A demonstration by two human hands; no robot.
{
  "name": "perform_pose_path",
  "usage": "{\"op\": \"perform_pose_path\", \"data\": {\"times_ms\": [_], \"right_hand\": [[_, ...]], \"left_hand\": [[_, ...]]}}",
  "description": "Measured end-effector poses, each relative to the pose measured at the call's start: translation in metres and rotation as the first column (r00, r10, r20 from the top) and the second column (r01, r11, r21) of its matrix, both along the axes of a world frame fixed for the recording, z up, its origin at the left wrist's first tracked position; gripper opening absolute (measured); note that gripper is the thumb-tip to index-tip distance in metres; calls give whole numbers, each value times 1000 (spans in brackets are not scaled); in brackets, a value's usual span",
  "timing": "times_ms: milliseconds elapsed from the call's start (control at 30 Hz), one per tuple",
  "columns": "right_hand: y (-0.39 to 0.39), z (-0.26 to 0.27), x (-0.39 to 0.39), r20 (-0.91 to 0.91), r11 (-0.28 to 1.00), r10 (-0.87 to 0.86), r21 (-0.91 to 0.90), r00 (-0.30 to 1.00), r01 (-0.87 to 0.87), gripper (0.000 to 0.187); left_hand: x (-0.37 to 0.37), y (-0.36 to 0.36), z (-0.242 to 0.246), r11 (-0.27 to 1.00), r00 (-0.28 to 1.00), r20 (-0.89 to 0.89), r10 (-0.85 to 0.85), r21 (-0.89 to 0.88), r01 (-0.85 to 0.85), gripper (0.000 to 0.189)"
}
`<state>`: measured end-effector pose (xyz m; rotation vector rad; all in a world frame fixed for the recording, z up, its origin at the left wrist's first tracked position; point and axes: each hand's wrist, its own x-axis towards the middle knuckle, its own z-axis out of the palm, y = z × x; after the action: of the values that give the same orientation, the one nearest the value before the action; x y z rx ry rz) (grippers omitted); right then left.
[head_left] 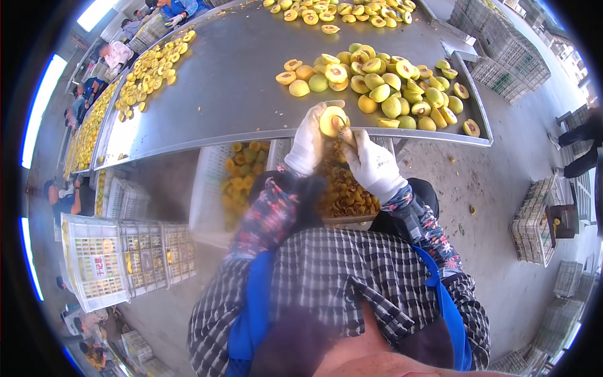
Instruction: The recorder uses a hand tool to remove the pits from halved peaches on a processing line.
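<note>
In a white knit glove, my left hand holds a halved yellow fruit, cut face up, at the near edge of the metal table. My right hand, also gloved in white, grips the handle of a small pitting tool; its tip is at the centre of the fruit's cut face. Just beyond my hands lies a heap of halved yellow-green fruit, piled towards the table's right corner. Below my hands sits a container of brown fruit scraps.
A white crate of fruit halves stands under the table edge, left of the scraps. Stacked plastic crates are at the left, others at the far right. A raised metal rim bounds the table. Co-workers work further off.
</note>
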<state>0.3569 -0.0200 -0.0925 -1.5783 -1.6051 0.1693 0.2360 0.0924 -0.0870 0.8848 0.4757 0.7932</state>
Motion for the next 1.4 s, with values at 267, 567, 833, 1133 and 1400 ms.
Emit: {"op": "perform_pose_path", "data": {"times_ms": [267, 567, 833, 1133, 1400], "right_hand": [[-4, -11, 12, 315, 993, 77, -104, 946, -47, 31], [-2, -38, 12, -500, 945, 198, -132, 843, -300, 33], [-2, -47, 25, -139, 914, 399, -22, 906, -406, 38], [-23, -17, 17, -910, 651, -291, 39, -296, -758, 29], [-61, -89, 38, -501, 793, 235, -396, 833, -462, 26]], "left_hand": [[8, 3, -29, 945, 976, -145, 162, 308, -111, 38], [22, -23, -8, 985, 977, 142, 158, 41, -165, 43], [6, -14, -3, 994, 995, -9, 95, 59, -94, 41], [19, -6, -13, 991, 997, -8, -75, -112, 73, 31], [-44, 30, -11, 572, 341, -620, 707, 784, 241, 33]]}}
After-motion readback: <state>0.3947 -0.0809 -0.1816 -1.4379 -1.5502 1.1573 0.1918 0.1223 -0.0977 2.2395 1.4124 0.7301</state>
